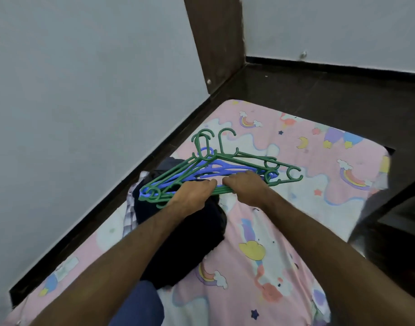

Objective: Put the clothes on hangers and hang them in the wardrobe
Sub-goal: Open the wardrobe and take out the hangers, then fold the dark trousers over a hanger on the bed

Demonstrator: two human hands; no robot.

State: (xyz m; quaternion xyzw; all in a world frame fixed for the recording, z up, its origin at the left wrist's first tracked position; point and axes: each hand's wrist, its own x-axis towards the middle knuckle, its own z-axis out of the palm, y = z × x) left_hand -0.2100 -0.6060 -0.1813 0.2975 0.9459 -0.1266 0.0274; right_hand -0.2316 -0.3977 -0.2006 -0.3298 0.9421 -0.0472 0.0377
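both hands, left hand (191, 192) and right hand (246, 188), grasp a bundle of green and blue hangers (215, 167) over dark clothes (190, 236) on the bed (284, 231).

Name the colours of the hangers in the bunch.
Green and blue hangers, seen in the head view.

Both forearms hide much of the dark clothes (178, 243) heap.

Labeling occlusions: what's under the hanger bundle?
Under the hanger bundle: the dark clothes pile at its left end, pink bedsheet at its right. Both hands' fingers curl beneath the bars, hidden.
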